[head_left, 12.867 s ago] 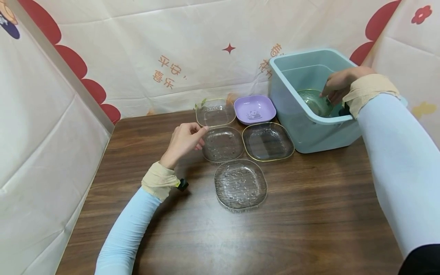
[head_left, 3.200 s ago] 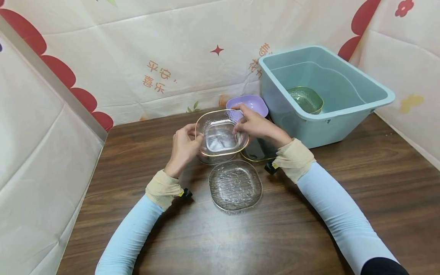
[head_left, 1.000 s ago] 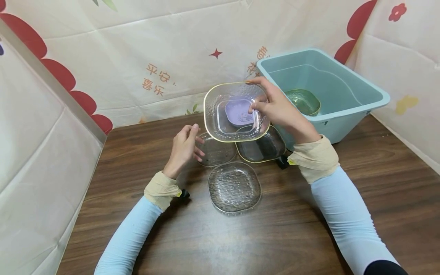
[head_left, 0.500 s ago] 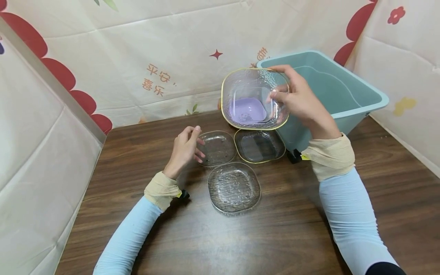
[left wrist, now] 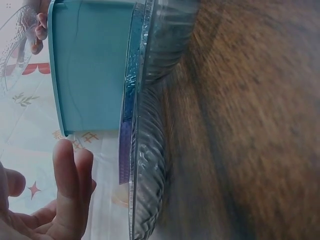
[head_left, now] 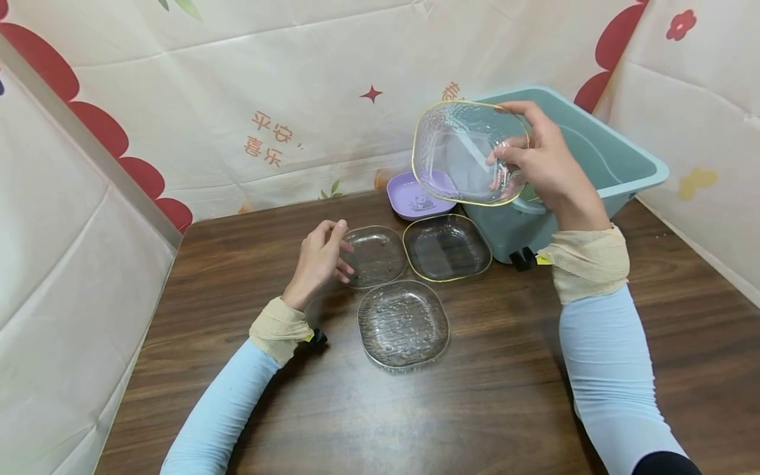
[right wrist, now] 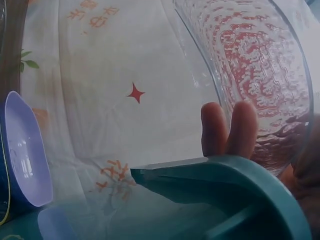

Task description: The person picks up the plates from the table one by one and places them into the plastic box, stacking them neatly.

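My right hand [head_left: 549,158] grips a clear square bowl [head_left: 457,155] with a gold rim by its right side. It holds the bowl up in the air, tilted, overlapping the left rim of the blue-green bin [head_left: 641,178] in the head view. The right wrist view shows two fingertips [right wrist: 242,125] against the bowl's textured wall, just above the bin's edge. My left hand [head_left: 317,257] holds nothing; its fingers are loosely bent beside a clear ribbed dish [head_left: 377,257] on the table. In the left wrist view its fingers [left wrist: 67,175] stand apart from the dishes.
A purple bowl [head_left: 418,198] with a panda print sits at the back, left of the bin. In front of it lies a dark clear gold-rimmed dish [head_left: 448,247]. Another clear ribbed dish [head_left: 404,323] lies nearest on the wooden table [head_left: 505,396]. A printed cloth [head_left: 320,86] hangs behind.
Earlier both hands held the clear gold-rimmed bowl; my left hand has let go. My right hand has lifted the bowl up and to the right, from the back-left spot to the bin's rim.
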`<state>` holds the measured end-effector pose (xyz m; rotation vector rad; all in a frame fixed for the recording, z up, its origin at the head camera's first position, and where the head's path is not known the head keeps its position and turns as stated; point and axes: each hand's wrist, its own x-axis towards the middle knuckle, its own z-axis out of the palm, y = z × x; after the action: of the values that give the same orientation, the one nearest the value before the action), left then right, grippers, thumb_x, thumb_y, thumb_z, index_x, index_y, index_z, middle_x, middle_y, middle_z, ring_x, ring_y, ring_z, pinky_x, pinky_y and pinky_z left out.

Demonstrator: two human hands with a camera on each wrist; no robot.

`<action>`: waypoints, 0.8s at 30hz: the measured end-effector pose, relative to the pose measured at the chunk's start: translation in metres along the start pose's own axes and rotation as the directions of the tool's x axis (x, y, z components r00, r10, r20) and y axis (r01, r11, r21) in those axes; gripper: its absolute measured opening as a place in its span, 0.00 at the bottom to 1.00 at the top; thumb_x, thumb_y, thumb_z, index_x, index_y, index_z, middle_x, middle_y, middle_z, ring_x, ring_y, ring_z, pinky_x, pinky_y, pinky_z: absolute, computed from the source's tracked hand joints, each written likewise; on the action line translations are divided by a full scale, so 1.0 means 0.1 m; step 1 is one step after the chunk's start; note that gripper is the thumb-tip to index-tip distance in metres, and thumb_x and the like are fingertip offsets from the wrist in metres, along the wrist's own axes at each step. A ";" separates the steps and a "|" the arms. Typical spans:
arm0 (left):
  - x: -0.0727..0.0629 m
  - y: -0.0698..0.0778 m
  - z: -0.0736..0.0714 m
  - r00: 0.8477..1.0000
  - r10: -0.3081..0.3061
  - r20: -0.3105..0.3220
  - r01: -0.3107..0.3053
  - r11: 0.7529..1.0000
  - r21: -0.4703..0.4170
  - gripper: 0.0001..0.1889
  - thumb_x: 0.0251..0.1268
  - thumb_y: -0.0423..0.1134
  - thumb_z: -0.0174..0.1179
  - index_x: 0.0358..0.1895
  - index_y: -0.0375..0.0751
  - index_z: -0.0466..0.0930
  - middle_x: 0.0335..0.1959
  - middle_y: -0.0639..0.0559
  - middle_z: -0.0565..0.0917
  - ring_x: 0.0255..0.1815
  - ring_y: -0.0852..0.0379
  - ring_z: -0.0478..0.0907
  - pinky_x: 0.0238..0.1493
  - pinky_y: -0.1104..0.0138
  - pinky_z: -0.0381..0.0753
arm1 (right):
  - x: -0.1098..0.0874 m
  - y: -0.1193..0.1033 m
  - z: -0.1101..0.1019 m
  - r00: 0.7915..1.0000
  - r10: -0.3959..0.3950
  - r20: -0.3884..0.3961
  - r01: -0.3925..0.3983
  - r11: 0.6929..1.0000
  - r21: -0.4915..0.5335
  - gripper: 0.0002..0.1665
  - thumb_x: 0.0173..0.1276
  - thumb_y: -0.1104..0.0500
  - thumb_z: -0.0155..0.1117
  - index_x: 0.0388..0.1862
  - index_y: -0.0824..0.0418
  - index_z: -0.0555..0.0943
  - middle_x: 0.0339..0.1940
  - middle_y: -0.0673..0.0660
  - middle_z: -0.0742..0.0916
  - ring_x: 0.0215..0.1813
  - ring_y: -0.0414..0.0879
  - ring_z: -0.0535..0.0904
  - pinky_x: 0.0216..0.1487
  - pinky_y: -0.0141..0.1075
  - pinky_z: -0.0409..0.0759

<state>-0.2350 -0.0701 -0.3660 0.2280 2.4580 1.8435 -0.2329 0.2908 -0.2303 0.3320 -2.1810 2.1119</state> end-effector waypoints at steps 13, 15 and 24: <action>0.00 0.00 -0.03 1.000 0.006 -0.004 -0.006 1.000 -0.004 0.33 0.80 0.63 0.46 0.61 0.32 0.75 0.47 0.26 0.86 0.18 0.48 0.86 0.19 0.48 0.88 | 0.01 0.01 -0.11 1.000 -0.029 0.002 0.028 0.996 0.087 0.32 0.76 0.75 0.52 0.74 0.53 0.66 0.26 0.59 0.89 0.15 0.50 0.83 0.10 0.38 0.80; 0.00 0.00 -0.03 1.000 0.004 -0.004 -0.004 1.000 -0.004 0.34 0.80 0.63 0.46 0.61 0.32 0.75 0.47 0.26 0.86 0.18 0.48 0.86 0.19 0.48 0.88 | 0.01 0.01 -0.14 0.999 -0.035 -0.004 0.035 0.995 0.095 0.32 0.76 0.75 0.52 0.74 0.53 0.66 0.26 0.59 0.89 0.15 0.50 0.83 0.09 0.37 0.79; 0.00 0.03 -0.03 1.000 -0.003 -0.004 0.003 1.000 -0.007 0.32 0.81 0.62 0.46 0.60 0.32 0.75 0.47 0.26 0.86 0.18 0.46 0.86 0.19 0.51 0.89 | -0.01 0.00 -0.29 0.998 -0.063 -0.017 0.065 0.994 0.088 0.32 0.76 0.75 0.50 0.74 0.53 0.65 0.26 0.59 0.88 0.15 0.51 0.82 0.08 0.37 0.78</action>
<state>-0.2357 -0.0726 -0.3625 0.2209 2.4522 1.8532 -0.2343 0.3193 -0.2294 0.3876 -2.0454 2.1734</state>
